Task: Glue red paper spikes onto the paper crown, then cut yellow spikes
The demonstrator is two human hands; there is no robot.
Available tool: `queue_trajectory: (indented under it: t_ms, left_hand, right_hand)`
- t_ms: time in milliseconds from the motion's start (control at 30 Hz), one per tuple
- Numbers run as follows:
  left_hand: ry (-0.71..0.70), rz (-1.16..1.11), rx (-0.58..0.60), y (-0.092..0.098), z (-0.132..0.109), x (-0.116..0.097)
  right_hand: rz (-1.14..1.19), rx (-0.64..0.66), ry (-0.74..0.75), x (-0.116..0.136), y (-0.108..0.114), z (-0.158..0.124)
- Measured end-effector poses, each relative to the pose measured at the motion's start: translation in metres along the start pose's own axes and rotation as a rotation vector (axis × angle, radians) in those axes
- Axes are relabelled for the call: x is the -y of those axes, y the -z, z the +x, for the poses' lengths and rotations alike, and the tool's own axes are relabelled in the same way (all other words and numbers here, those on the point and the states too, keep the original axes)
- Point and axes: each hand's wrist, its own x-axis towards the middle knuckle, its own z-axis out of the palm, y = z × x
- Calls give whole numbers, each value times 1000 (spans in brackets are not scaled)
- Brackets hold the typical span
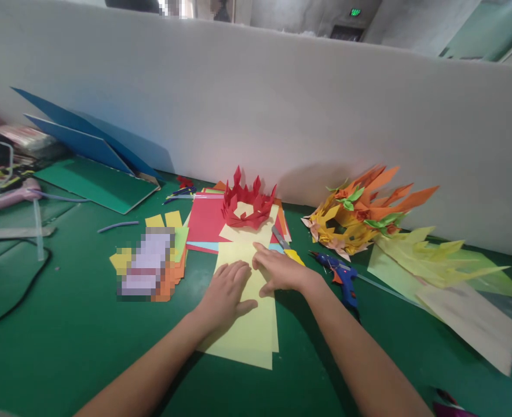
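Note:
Pale yellow paper [242, 341] lies lengthwise before me, at least two sheets overlapping slightly askew. My left hand [227, 292] rests on its left side, fingers stretched forward and thumb pointing right. Over the upper right part of the paper is my right hand [280, 269], its fingers and thumb apart and nothing seen between them. A utility knife [287, 246] with a yellow handle lies just past my right hand. Behind the paper stands a red folded-paper crown [248, 202], on red sheets [204, 217] and other coloured paper.
At right are a blue glue gun [343, 275], an orange and yellow paper crown [360, 211] and a yellow-green spiky paper strip [438, 258]. Left, a blurred-out flat object [147, 260] covers small coloured papers; a pink glue gun [10, 197] lies beyond. A white partition [256, 98] borders the green table.

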Motion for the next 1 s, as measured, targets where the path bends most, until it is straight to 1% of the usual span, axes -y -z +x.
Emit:
queue_trajectory:
  t_ms: [167,233,267,300,333,367,433,467,500,533,633,733,867,1000]
  left_hand:
    - [-13,0,-2,0,1,2]
    - [-12,12,11,2,1,1]
    - [-8,19,20,3,1,0]
    - [-5,24,30,5,1,0]
    - [-1,27,39,6,1,-1]
    - [3,28,46,8,1,-1]
    - [10,30,63,10,1,-1]
    - [9,33,72,11,1,-1]
    - [5,36,82,12,1,0]
    - [-1,40,91,13,1,2]
    - [-30,49,111,15,0,6]
    - [-75,73,90,16,1,9]
    - [-117,107,31,16,4,10]
    - [-126,107,16,18,3,7]
  right_hand:
    - [-24,5,4,3,2,0]
    - [-18,-42,34,2,1,-4]
    - [-10,-94,52,0,-1,-7]
    - [4,-163,81,-3,-4,-11]
    - [24,-271,87,-7,-8,-16]
    - [34,-399,52,-11,-12,-21]
    - [2,-650,-73,-20,-22,-30]
    - [-27,-740,-133,-23,-27,-34]
    - [-55,-790,-171,-25,-32,-38]
    - [-84,-815,-204,-27,-37,-40]
    - [-154,-824,-299,-27,-50,-42]
    - [-167,-836,-373,-29,-59,-39]
    - [-89,-860,-381,-32,-61,-37]
    - [108,-882,-374,-24,-60,-46]
